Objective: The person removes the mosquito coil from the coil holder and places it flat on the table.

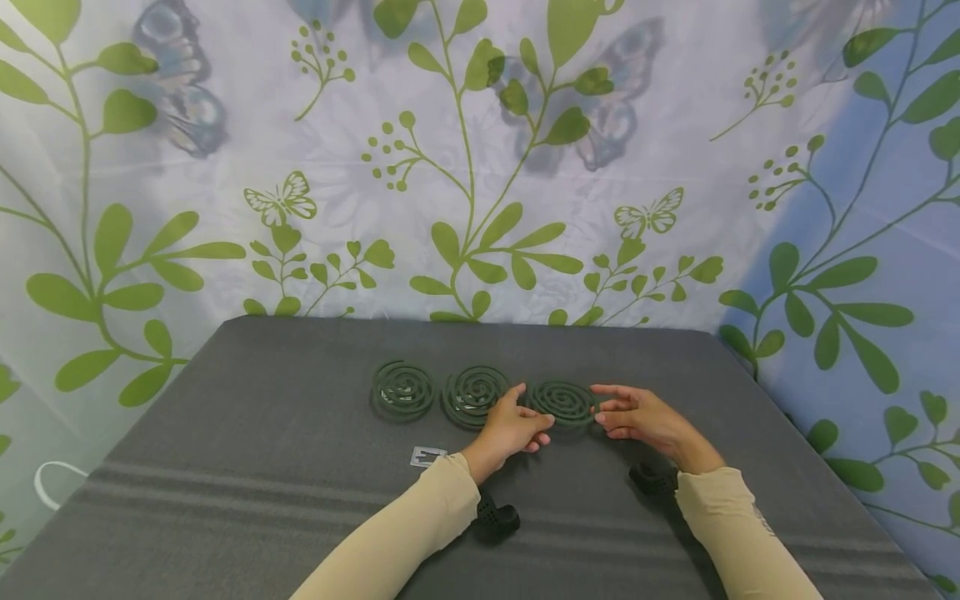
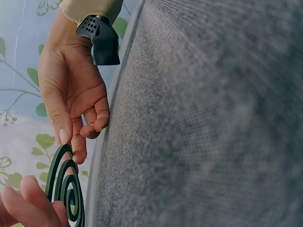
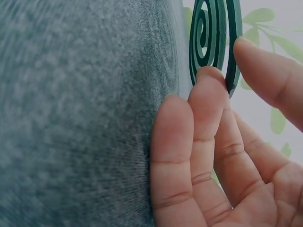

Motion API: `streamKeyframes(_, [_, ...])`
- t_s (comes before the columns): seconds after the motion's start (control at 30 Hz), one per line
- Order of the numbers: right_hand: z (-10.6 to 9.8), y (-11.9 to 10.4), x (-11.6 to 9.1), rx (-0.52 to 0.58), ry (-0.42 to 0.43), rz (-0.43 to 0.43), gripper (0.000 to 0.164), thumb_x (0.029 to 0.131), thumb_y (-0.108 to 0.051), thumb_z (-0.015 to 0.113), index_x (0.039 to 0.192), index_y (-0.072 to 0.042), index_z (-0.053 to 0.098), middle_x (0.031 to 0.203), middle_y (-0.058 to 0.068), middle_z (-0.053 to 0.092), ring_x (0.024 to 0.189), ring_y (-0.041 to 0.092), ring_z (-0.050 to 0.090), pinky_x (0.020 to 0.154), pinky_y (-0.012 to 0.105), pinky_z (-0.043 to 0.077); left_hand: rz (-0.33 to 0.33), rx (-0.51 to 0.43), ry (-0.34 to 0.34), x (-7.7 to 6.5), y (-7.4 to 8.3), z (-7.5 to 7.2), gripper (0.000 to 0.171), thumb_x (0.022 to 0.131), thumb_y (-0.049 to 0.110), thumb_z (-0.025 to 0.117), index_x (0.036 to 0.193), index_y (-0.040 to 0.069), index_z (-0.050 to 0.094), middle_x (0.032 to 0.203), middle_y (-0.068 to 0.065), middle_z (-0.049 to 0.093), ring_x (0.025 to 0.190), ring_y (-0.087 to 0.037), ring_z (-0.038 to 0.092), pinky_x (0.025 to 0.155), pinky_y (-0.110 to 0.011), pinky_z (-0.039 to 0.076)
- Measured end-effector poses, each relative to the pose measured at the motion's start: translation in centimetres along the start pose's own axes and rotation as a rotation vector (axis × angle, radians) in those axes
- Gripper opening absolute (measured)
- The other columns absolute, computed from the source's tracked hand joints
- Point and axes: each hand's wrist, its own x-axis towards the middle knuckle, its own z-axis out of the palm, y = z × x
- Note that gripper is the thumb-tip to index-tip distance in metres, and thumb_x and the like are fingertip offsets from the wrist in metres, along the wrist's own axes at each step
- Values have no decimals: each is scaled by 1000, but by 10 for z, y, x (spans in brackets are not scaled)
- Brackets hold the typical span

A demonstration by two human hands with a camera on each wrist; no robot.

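Note:
A dark green mosquito coil (image 1: 564, 400) is between the two hands, raised just over the grey cloth. My left hand (image 1: 510, 432) pinches its left edge, thumb on top of the rim. From the other side, my right hand (image 1: 643, 419) pinches the right edge. The right wrist view shows that thumb (image 3: 267, 78) and a fingertip at the coil's outer strip (image 3: 233, 47), the other fingers loosely bent. Two more green coils, one at far left (image 1: 402, 390) and one in the middle (image 1: 474, 400), lie in a row; the left hand overlaps the middle one.
A small silver metal plate with a cut-out (image 1: 428, 457) lies in front of the coils, near the left sleeve. Grey cloth (image 1: 247, 433) covers the table. Behind it hangs a white curtain (image 1: 337, 150) printed with green leaves and butterflies. Black wrist cameras sit under both wrists.

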Motion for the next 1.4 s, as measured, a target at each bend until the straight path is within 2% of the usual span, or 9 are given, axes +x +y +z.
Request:
streamKeyframes(0.37, [-1, 2, 0, 16, 1, 2, 79, 104, -3, 70, 163, 18, 23, 113, 0, 70, 96, 11, 72, 86, 29, 61, -23, 20, -41, 2, -2, 0, 87, 102, 9, 76, 169, -5, 23, 93, -5, 71, 62, -6, 62, 56, -18, 50])
streamKeyframes(0.6, [1, 4, 2, -6, 38, 11, 75, 101, 0, 72, 160, 19, 29, 107, 3, 67, 91, 12, 71, 85, 30, 61, -38, 32, -58, 0, 0, 0, 84, 103, 6, 74, 170, -3, 23, 102, -5, 70, 63, -6, 63, 54, -17, 50])
streamKeyframes(0.87, [2, 3, 1, -48, 76, 42, 73, 98, 1, 74, 157, 19, 35, 101, 1, 71, 87, 11, 72, 79, 29, 62, -92, -8, -90, -3, 1, 0, 82, 103, -2, 67, 171, -1, 21, 108, -10, 71, 60, -6, 61, 53, -16, 49])
streamKeyframes(1.17, [2, 1, -1, -85, 77, 70, 65, 105, -3, 67, 159, 16, 35, 102, 3, 73, 80, 13, 71, 76, 30, 62, -144, -20, -132, -2, -1, -1, 90, 100, -2, 69, 171, -1, 15, 86, -10, 70, 53, -5, 58, 51, -15, 49])
streamKeyframes(1.4, [3, 1, 0, -87, 73, 76, 59, 110, -6, 61, 159, 16, 36, 102, 6, 70, 76, 10, 70, 74, 28, 62, -150, -24, -144, -2, -2, -2, 93, 100, 0, 69, 172, -1, 10, 83, -7, 68, 52, -4, 57, 51, -15, 49])
